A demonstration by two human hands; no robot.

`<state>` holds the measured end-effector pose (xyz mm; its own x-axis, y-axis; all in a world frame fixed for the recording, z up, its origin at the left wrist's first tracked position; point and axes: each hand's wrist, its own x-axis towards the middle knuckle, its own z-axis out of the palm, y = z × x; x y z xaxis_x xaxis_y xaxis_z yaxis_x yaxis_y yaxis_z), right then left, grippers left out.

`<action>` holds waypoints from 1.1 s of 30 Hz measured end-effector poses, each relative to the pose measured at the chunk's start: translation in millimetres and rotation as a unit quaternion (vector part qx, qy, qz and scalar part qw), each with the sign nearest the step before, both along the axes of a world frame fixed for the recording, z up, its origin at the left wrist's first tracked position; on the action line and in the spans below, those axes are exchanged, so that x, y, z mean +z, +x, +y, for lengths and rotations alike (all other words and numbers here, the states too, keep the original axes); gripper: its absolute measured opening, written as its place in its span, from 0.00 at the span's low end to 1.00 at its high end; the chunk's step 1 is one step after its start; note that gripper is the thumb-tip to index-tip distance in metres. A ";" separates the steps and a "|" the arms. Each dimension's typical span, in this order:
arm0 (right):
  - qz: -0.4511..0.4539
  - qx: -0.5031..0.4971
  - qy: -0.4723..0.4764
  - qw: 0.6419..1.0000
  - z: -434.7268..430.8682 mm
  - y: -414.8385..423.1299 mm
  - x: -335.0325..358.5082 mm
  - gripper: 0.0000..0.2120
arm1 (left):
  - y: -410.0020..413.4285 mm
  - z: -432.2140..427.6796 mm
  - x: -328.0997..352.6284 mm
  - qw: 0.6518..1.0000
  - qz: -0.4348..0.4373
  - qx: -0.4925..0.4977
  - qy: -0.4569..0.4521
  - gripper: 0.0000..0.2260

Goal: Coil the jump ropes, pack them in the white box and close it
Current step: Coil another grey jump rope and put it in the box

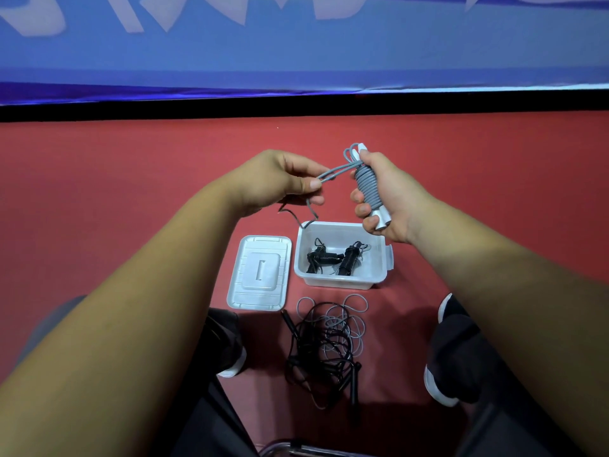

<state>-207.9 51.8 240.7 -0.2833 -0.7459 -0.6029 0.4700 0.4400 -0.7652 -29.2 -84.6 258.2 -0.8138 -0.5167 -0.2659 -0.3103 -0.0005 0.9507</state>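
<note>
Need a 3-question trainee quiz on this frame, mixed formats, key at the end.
1. True or false: the lid is on the white box.
2. How many coiled black ropes lie in the box? A) none B) two C) four
3. Fill in: the wound grey rope is gripped by the ____ hand.

Key
1. False: the lid lies on the floor, left of the open box.
2. B.
3. Right: the right hand grips the bundle, and the left hand pinches its free strands.
</note>
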 end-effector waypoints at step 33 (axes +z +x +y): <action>-0.096 0.405 -0.015 0.909 20.9 10.3 10.4 0.23 | 3.7 -5.3 -8.0 0.997 -0.010 -0.034 -0.074 0.06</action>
